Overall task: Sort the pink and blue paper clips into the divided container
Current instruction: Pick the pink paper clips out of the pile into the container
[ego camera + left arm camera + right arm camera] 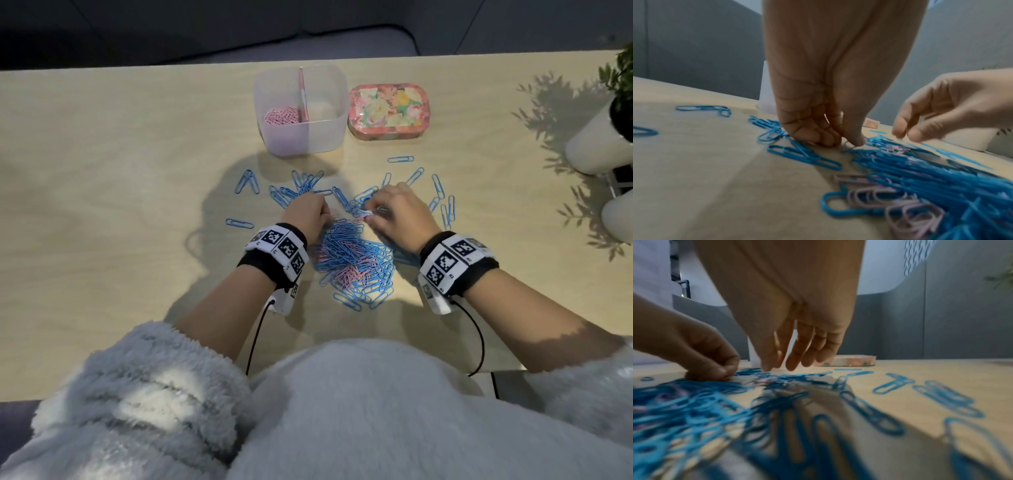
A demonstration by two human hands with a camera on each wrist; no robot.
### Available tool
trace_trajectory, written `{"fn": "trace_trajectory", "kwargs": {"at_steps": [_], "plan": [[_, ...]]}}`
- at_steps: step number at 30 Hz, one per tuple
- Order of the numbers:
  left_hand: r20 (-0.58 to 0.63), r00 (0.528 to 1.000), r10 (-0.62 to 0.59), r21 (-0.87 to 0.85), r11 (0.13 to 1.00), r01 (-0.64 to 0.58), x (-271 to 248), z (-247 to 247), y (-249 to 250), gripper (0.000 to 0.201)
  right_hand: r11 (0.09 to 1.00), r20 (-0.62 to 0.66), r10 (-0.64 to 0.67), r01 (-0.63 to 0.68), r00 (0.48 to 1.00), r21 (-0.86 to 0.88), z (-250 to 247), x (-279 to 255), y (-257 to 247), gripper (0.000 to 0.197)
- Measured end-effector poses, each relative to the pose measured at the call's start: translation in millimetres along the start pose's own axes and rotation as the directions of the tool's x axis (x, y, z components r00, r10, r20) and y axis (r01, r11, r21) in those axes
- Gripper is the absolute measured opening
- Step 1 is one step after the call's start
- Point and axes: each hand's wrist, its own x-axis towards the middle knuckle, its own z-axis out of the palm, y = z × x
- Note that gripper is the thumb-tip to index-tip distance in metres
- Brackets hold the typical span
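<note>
A heap of blue and pink paper clips (352, 260) lies in front of me, with loose blue clips (414, 176) scattered beyond it. The translucent divided container (327, 137) stands behind, with pink clips (282, 116) in its left half. My left hand (322, 219) is at the heap's far left edge. Its fingers are curled down and its thumb pinches one thin clip (849, 145) against the table; the clip's colour is unclear. My right hand (371, 214) hovers over a few pink clips (762, 380), fingers hanging loosely, thumb and forefinger (898, 129) slightly apart.
A flowered tin (388, 111) sits right of the container. White plant pots (596, 140) stand at the table's right edge. Single blue clips (239, 223) lie left of my left hand. Bare wood stretches to the left.
</note>
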Motion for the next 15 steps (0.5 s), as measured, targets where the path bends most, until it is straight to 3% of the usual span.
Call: {"fn": "trace_trajectory", "kwargs": {"at_steps": [2, 7, 10, 12, 13, 15], "plan": [[-0.018, 0.999, -0.028, -0.092, 0.995, 0.027, -2.3, -5.9, -1.7, 0.016, 1.000, 0.057, 0.014, -0.015, 0.998, 0.003, 7.1, 2.2, -3.4, 0.017], [0.056, 0.997, -0.061, -0.340, 0.937, 0.077, -7.1, -19.4, -8.9, 0.022, 0.985, -0.033, 0.092, -0.086, 0.995, 0.148, 8.1, 10.6, 4.1, 0.008], [0.149, 0.972, -0.184, -0.577, 0.782, 0.236, -7.0, -22.3, -8.9, 0.014, 0.952, -0.098, 0.177, -0.145, 0.979, 0.271, 0.1, 13.5, 7.9, 0.007], [0.187, 0.954, -0.234, -0.682, 0.668, 0.298, -6.6, -22.7, -8.6, 0.022, 0.843, -0.094, 0.252, -0.171, 0.963, 0.510, -4.6, 16.2, 4.3, 0.008], [0.186, 0.956, -0.226, -0.681, 0.672, 0.291, -5.9, -21.6, -7.8, 0.025, 0.736, -0.068, 0.287, -0.175, 0.955, 0.654, -5.9, 17.7, 1.7, 0.012], [0.133, 0.980, -0.150, -0.538, 0.820, 0.198, -5.4, -16.2, -6.1, 0.020, 0.457, 0.050, 0.330, -0.206, 0.943, 0.865, -6.7, 20.3, -5.8, 0.014]]}}
